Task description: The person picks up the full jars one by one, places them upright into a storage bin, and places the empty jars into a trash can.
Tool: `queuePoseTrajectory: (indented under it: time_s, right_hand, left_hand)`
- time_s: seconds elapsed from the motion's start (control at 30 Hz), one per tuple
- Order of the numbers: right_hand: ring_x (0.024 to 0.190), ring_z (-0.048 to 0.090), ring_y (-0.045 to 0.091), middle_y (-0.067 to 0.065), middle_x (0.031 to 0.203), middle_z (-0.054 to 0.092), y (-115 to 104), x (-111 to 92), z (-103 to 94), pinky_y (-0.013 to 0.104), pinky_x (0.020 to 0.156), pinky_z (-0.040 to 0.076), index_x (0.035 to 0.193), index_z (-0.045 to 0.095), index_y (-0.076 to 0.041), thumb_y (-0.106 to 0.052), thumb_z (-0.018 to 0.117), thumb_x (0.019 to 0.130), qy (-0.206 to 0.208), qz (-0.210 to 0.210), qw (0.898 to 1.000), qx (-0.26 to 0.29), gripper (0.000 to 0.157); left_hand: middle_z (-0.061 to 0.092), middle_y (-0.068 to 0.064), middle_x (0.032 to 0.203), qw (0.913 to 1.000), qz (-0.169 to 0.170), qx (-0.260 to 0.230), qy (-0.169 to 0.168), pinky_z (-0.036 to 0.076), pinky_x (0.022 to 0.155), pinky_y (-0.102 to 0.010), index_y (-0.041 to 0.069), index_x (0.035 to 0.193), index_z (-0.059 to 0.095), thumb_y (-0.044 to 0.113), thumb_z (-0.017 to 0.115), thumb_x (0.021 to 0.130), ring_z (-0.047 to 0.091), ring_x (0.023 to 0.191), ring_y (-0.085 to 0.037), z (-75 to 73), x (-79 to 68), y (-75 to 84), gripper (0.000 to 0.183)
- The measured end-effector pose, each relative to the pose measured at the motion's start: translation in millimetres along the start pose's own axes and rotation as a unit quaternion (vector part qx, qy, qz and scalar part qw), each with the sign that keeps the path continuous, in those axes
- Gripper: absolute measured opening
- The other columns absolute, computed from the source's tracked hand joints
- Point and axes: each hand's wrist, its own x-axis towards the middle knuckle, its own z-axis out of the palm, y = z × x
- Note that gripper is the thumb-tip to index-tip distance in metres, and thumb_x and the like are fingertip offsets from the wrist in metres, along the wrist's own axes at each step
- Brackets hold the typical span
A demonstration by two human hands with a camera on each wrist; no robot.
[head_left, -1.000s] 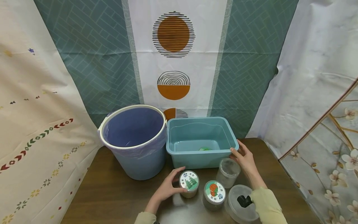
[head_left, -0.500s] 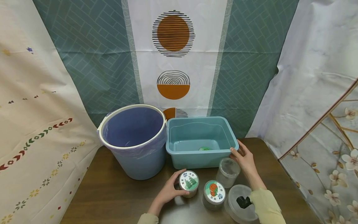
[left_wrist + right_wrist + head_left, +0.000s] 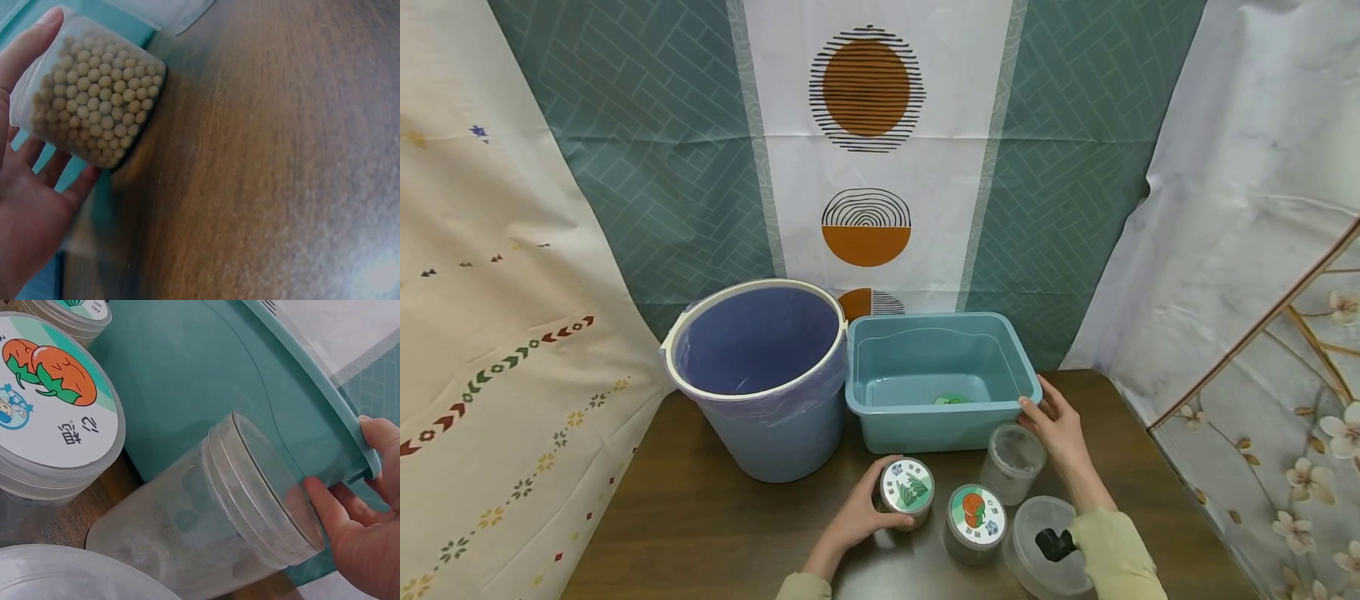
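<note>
My left hand [image 3: 867, 510] curves around a clear jar of small round beige beans [image 3: 103, 94], thumb on one side and fingers on the other. Its lid label [image 3: 907, 486] shows green pods. At the right front corner of a teal plastic tub [image 3: 936, 430], my right hand [image 3: 1056, 433] grips the rim, as the right wrist view also shows. Just below those fingers stands a see-through jar without a label [image 3: 187, 531]. Between the hands is another jar, its lid [image 3: 974, 517] printed with orange fruit. A small green item [image 3: 948, 400] lies inside the tub.
A blue bin [image 3: 775, 433] with a lining bag and white ring stands left of the tub. A wide translucent round container [image 3: 1037, 562] is at the front right, partly under the right forearm. Patterned cloths [image 3: 700, 150] hang behind the wooden table [image 3: 685, 525].
My left hand has shifted slightly right and closed more snugly around the jar with the green pods. My right hand stays on the tub's rim.
</note>
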Motion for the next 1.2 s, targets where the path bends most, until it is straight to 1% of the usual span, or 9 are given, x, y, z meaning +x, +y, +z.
queuePoseTrajectory:
  time_s: [0.07, 0.2, 0.3, 0.5, 0.73, 0.83, 1.03, 1.2]
  right_hand:
    - [0.097, 0.056, -0.017, 0.017, 0.159, 0.033, 0.3, -0.2, -0.2, 0.017, 0.088, 0.054, 0.158, 0.025, -0.023, -0.031, 0.062, 0.097, 0.0, 0.0, 1.0, 0.0, 0.071]
    - [0.098, 0.055, -0.017, 0.016, 0.16, 0.032, 1.2, -0.5, -0.5, 0.018, 0.089, 0.054, 0.158, 0.025, -0.025, -0.031, 0.061, 0.098, 0.0, 0.003, 1.0, -0.005, 0.071]
    - [0.099, 0.054, -0.017, 0.015, 0.161, 0.031, 1.3, -1.0, -0.6, 0.019, 0.091, 0.054, 0.158, 0.024, -0.027, -0.032, 0.061, 0.098, -0.002, 0.003, 1.0, -0.009, 0.071]
    - [0.1, 0.054, -0.017, 0.014, 0.16, 0.032, 0.2, -1.5, -0.1, 0.019, 0.09, 0.054, 0.158, 0.025, -0.026, -0.032, 0.061, 0.098, 0.0, 0.0, 1.0, -0.01, 0.07]
    - [0.099, 0.054, -0.016, 0.015, 0.159, 0.034, 0.2, -2.0, 0.9, 0.017, 0.088, 0.054, 0.158, 0.026, -0.025, -0.034, 0.062, 0.097, 0.004, -0.001, 1.0, -0.015, 0.071]
    - [0.099, 0.054, -0.017, 0.014, 0.16, 0.033, 0.3, -1.9, 0.4, 0.017, 0.088, 0.054, 0.158, 0.025, -0.025, -0.035, 0.061, 0.097, -0.001, -0.002, 1.0, -0.019, 0.071]
    - [0.102, 0.053, -0.015, 0.015, 0.161, 0.03, -0.3, -1.9, -0.1, 0.02, 0.092, 0.054, 0.158, 0.022, -0.027, -0.037, 0.061, 0.097, -0.005, 0.003, 1.0, -0.021, 0.073]
    - [0.103, 0.053, -0.015, 0.014, 0.161, 0.031, 0.3, -1.4, -0.5, 0.019, 0.091, 0.054, 0.158, 0.024, -0.026, -0.036, 0.061, 0.097, -0.004, -0.001, 1.0, -0.018, 0.073]
  left_hand:
    - [0.052, -0.003, 0.144, 1.0, 0.002, 0.005, 0.003, 0.035, 0.11, -0.028, 0.015, 0.148, 0.04, 0.02, 0.09, 0.07, 0.048, 0.131, -0.011, 0.4, -0.1, -0.5, 0.093]
    - [0.053, 0.002, 0.142, 0.9999, -0.01, 0.002, 0.004, 0.037, 0.109, -0.027, 0.028, 0.145, 0.042, 0.021, 0.091, 0.069, 0.049, 0.129, -0.009, 0.3, -0.8, -0.3, 0.091]
    - [0.053, 0.004, 0.142, 0.9999, -0.015, 0.0, 0.004, 0.038, 0.107, -0.026, 0.033, 0.143, 0.042, 0.022, 0.091, 0.069, 0.051, 0.127, -0.01, 0.1, -1.4, 0.3, 0.09]
    - [0.053, 0.002, 0.141, 0.9998, -0.016, 0.0, 0.008, 0.04, 0.104, -0.026, 0.031, 0.143, 0.043, 0.022, 0.091, 0.069, 0.052, 0.124, -0.011, 0.5, -1.6, 0.8, 0.089]
    - [0.053, -0.001, 0.14, 0.9998, -0.01, 0.012, 0.012, 0.045, 0.098, -0.025, 0.014, 0.146, 0.041, 0.023, 0.091, 0.069, 0.054, 0.119, -0.012, 1.6, -2.2, 1.9, 0.092]
    - [0.052, -0.001, 0.14, 0.9996, -0.012, 0.017, 0.02, 0.045, 0.099, -0.025, 0.015, 0.145, 0.043, 0.024, 0.091, 0.069, 0.053, 0.12, -0.012, 1.9, -2.4, 2.7, 0.091]
    - [0.052, 0.001, 0.137, 0.9991, -0.023, 0.017, 0.031, 0.046, 0.099, -0.025, 0.023, 0.143, 0.045, 0.026, 0.092, 0.068, 0.051, 0.121, -0.013, 3.0, -2.5, 2.9, 0.089]
    - [0.052, 0.0, 0.134, 0.9985, -0.027, 0.026, 0.039, 0.046, 0.1, -0.026, 0.02, 0.143, 0.045, 0.027, 0.093, 0.066, 0.051, 0.12, -0.015, 4.7, -2.9, 5.5, 0.091]
